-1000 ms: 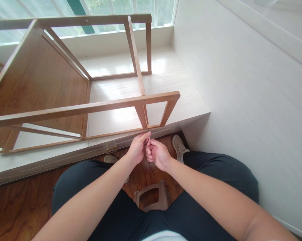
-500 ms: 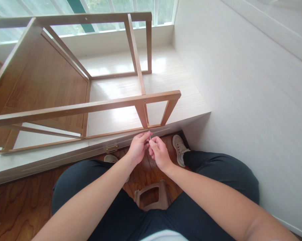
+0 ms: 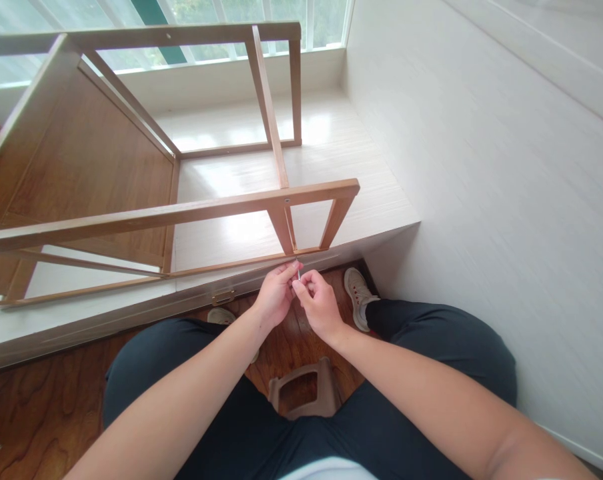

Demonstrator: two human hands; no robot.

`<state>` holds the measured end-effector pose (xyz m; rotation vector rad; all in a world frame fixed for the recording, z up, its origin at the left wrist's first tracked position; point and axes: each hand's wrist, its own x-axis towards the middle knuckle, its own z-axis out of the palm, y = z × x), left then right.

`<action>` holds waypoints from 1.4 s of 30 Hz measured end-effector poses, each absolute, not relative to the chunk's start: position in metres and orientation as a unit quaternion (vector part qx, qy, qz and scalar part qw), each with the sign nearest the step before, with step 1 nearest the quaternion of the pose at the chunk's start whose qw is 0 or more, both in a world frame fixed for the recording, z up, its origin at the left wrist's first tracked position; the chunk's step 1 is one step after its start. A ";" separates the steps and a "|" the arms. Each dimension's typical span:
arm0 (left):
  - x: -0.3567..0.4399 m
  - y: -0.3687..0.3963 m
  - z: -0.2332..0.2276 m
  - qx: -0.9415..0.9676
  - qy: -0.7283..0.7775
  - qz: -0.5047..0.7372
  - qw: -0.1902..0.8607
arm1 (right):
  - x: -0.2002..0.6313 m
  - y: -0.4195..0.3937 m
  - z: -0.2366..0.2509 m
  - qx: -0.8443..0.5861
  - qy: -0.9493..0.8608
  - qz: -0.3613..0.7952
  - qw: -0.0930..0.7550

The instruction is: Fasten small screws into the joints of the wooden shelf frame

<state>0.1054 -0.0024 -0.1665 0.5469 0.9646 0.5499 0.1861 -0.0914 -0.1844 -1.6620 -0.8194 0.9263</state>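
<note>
Already the wooden frame (image 3: 171, 200) is standing mostly assembled on the white platform (image 3: 361, 193). Both the left hand (image 3: 274, 297) and right hand (image 3: 317, 303) are pinching a thin metal pin (image 3: 298, 268) at its lower rail (image 3: 241, 262), fingers narrow; that fastening is looking unfinished.

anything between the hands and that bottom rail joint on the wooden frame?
Nothing visible. Both hands, left hand and right hand, pinch a thin metal tool whose tip is right at the lower rail of the wooden frame, below the upright. No object sits in that gap.
</note>
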 end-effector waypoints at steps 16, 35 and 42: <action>0.106 -0.003 -0.165 0.261 0.447 0.262 0.814 | 0.186 -0.091 -0.181 -0.689 -0.335 0.384 0.516; 0.106 -0.003 -0.170 0.260 0.443 0.244 0.822 | 0.185 -0.083 -0.183 -0.531 -0.134 0.573 0.610; 0.105 -0.003 -0.170 0.264 0.453 0.225 0.822 | 0.186 -0.080 -0.185 -0.434 -0.049 0.665 0.606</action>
